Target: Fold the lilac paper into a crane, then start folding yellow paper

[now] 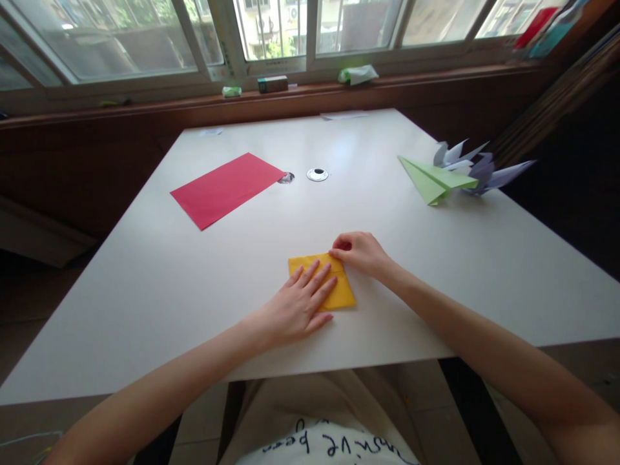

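Head view: the yellow paper [339, 294] is pinned flat on the bench [145, 278] by the spread left hand [298, 307]; its far corner is pinched by the right hand [361, 253]. A slipped sheet would likely skew the crease.

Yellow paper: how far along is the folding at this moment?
Done: a green paper plane and pale folded figures sit far right. In hand: the left hand flattens the yellow paper while the right hand presses its top corner. Left: the red sheet lies unfolded.
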Demonstrator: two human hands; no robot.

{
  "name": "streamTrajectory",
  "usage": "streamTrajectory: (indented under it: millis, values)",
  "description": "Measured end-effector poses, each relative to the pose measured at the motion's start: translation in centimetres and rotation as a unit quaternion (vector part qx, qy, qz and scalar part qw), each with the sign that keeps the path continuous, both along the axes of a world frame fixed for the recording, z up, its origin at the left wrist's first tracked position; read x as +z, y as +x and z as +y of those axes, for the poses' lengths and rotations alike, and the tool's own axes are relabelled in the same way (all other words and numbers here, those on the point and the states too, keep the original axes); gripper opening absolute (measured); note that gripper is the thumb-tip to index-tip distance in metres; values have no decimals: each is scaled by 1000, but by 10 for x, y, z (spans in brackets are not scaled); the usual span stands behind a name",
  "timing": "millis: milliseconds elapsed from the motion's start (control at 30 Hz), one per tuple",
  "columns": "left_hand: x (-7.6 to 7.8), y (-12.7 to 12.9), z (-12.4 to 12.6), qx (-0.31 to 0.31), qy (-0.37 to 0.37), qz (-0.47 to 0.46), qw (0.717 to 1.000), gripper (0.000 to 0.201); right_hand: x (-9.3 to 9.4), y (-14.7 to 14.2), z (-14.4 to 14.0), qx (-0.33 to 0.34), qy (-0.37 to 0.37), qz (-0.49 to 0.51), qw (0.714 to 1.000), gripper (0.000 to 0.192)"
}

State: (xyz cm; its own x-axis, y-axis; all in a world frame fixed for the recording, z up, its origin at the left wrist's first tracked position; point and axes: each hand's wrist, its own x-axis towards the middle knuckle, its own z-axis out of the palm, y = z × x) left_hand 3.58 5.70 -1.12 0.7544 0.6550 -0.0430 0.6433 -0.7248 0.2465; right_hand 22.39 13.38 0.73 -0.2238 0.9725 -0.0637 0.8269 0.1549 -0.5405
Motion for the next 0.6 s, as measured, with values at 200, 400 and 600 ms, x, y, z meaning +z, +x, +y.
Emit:
streamTrajectory:
  millis: [200, 400, 600]
  values:
    - [5, 7, -15, -8, -16, -23, 1000, 60, 1, -1, -3, 4, -6, 3, 1000, 13]
    - [8, 19, -29, -19, -27, -14, 999, 66, 0, 0, -1, 6, -2, -4, 1000, 12]
    - [7, 27, -35, -18, -44, -10, 999, 70, 0, 0, -2, 2, 5, -9, 1000, 12]
